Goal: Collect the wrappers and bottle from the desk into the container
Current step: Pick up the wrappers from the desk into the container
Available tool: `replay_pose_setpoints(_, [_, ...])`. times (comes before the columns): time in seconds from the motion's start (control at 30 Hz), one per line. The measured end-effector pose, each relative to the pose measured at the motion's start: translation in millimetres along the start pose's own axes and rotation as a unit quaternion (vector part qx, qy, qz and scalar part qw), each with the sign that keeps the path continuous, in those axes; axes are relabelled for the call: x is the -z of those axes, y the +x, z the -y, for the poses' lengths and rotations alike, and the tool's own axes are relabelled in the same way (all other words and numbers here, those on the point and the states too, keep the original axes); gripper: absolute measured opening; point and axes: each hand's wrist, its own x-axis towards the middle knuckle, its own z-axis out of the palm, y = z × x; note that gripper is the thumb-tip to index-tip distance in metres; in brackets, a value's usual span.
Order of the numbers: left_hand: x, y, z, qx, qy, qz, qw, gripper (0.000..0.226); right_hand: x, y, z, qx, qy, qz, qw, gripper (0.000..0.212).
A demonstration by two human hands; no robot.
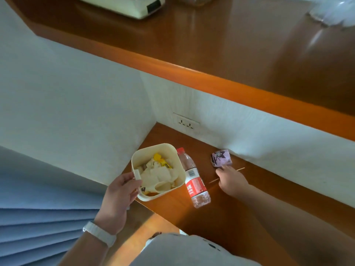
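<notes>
The clear plastic water bottle with a red label and red cap [194, 182] lies on its side on the orange-brown wooden bench [221, 219]. Its long axis runs away from the person, cap toward the wall. Just beside it, the left hand [119, 194] grips the rim of the cream square plastic container [153, 197], which holds crumpled wrappers. The right hand [232, 181] lies over a thin wooden stick [241, 169], fingertips at the crumpled pink cartoon-print wrapper [221, 158]; whether they pinch it I cannot tell.

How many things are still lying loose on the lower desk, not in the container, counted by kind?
Bottle: 1
Purple wrapper: 1
Thin stick: 1
Total: 3 outside the container
</notes>
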Motion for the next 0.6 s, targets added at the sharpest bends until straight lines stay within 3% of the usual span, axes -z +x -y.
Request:
replay_pose_setpoints(0.17, [-11, -7, 6, 0.003, -0.013, -0.01, 1.0, 0.02, 9, 3, -3, 0.043, -0.052, 0.071, 0.995, 0.018])
replay_pose_setpoints(0.3, [-11, -17, 9, 0.006, -0.018, -0.006, 1.0, 0.015, 14, -6, -2, 0.072, -0.033, 0.072, 0.994, 0.007])
replay_pose_setpoints(0.47, [-2, -17, 13, 0.009, -0.018, -0.004, 1.0, 0.02, 44, -29, 16, 0.083, 0.024, -0.048, 0.995, 0.003])
replay_pose_setpoints(0.6, [2, -14, 14, 0.009, -0.015, 0.016, 1.0, 0.019, 85, -54, 38, 0.088, 0.078, -0.196, 0.973, 0.021])
